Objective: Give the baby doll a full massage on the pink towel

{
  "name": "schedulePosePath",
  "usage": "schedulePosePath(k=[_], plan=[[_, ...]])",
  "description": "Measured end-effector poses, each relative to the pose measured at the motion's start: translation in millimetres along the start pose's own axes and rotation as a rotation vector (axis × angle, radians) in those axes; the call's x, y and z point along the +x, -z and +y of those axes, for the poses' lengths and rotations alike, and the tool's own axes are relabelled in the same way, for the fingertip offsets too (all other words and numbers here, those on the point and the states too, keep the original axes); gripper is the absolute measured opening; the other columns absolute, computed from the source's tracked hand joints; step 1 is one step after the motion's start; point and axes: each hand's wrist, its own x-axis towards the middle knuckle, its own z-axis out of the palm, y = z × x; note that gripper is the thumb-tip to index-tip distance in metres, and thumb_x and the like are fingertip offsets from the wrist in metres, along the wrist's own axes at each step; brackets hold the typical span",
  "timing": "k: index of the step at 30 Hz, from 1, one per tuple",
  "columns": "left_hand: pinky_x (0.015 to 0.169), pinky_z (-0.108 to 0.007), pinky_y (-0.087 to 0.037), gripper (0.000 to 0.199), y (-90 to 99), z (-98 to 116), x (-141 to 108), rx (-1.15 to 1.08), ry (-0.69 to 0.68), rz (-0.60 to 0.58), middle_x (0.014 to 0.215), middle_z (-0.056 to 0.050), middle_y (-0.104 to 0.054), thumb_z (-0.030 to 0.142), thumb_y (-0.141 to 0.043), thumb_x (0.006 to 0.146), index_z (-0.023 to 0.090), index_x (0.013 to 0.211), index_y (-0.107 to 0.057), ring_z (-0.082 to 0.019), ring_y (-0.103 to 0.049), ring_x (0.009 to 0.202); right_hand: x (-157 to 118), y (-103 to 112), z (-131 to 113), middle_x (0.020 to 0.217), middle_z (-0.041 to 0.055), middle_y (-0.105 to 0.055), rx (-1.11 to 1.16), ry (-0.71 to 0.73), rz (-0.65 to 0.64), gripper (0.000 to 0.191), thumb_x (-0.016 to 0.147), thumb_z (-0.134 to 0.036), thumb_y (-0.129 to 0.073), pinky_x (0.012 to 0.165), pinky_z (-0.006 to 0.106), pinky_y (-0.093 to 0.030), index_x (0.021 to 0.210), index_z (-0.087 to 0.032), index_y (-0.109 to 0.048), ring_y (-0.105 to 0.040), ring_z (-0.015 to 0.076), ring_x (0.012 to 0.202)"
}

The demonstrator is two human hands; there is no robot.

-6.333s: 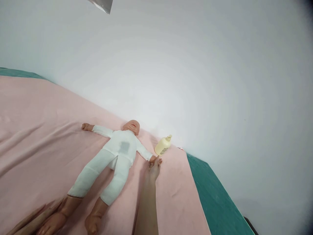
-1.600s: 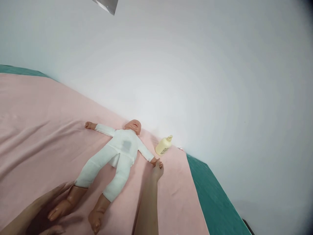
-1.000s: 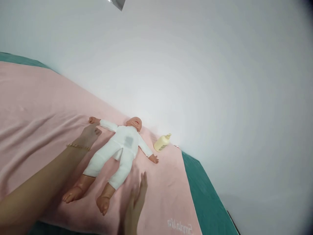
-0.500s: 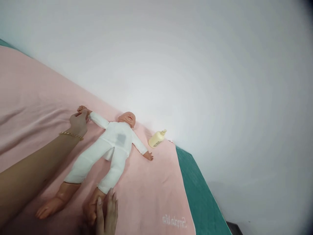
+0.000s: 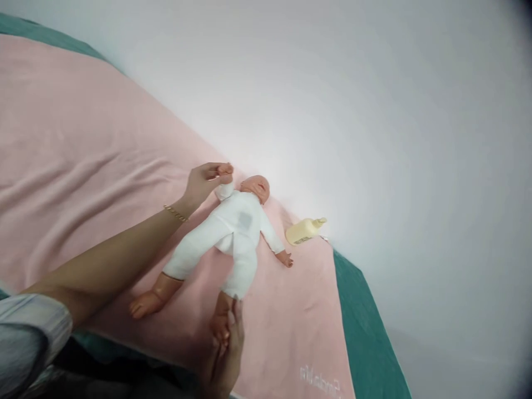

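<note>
Centrally, the doll lies face up on the pink cloth, its head toward the wall and its feet toward the lower part of the frame. The left hand, at upper centre, is nearly closed, thumb and fingers pinching the doll's hand; the held arm is raised and bent beside the head. The right hand, at lower centre, has its fingers extended and slightly curved along the doll's nearer foot; whether they grip or merely touch cannot be told, the thumb side being blurred.

Stage, as judged from the limbs: one arm is lifted, while the other lies outstretched near the pale yellow pump bottle; both legs are extended. The handling appears to be under way, with the raised arm not yet set down; how much remains cannot be determined.

Edges: the wall borders the cloth diagonally from upper left to right of centre, close behind the head and bottle. The teal cover borders it at right, and a dark drop-off lies at lower left. Lateral room is greatest over the creased cloth at left; toward the wall, clearance is slight.
</note>
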Motion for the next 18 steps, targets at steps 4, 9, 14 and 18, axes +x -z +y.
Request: schedulePosePath(k=[4,9,14,18], plan=[[0.095,-0.037,-0.049,0.029,1.0,-14.3,-0.2,0.235,-0.210,-0.230,0.100,-0.008,-0.073,0.031,-0.076,0.070,0.016,0.095,-0.075,-0.023,-0.066,0.097,21.0,4.5,7.8,0.142,0.0146,-0.052,0.048,-0.065,0.093,0.044,0.101,-0.031,-0.042,0.091,0.045,-0.054,0.144,-0.023,-0.043,-0.053,0.0295,0.129],[0.084,-0.032,-0.050,0.025,-1.1,-18.0,0.2,0.414,-0.333,-0.441,0.094,-0.004,-0.073,0.029,-0.078,0.070,0.021,0.094,-0.077,-0.021,-0.067,0.090,72.4,5.1,6.6,0.143,0.0179,-0.051,0.095,-0.014,0.125,0.046,0.100,-0.027,-0.043,0.098,0.050,-0.050,0.145,-0.019,-0.040,-0.047,0.0309,0.135],[0.088,-0.035,-0.046,0.010,-5.3,-15.9,2.9,0.549,-0.453,-0.564,0.090,-0.004,-0.074,0.023,-0.076,0.074,0.023,0.084,-0.078,-0.023,-0.066,0.092,112.7,7.3,5.9,0.144,0.0149,-0.050,0.116,-0.111,0.080,0.046,0.099,-0.029,-0.044,0.101,0.051,-0.047,0.145,-0.023,-0.042,-0.050,0.0293,0.132],[0.098,-0.034,-0.043,0.010,-6.9,-17.1,3.2,0.631,-0.500,-0.650,0.102,-0.004,-0.075,0.019,-0.073,0.078,0.023,0.087,-0.077,-0.022,-0.065,0.104,131.9,7.3,5.5,0.138,0.0120,-0.056,0.158,-0.114,0.158,0.045,0.097,-0.037,-0.050,0.104,0.051,-0.045,0.141,-0.028,-0.048,-0.053,0.0302,0.128]])
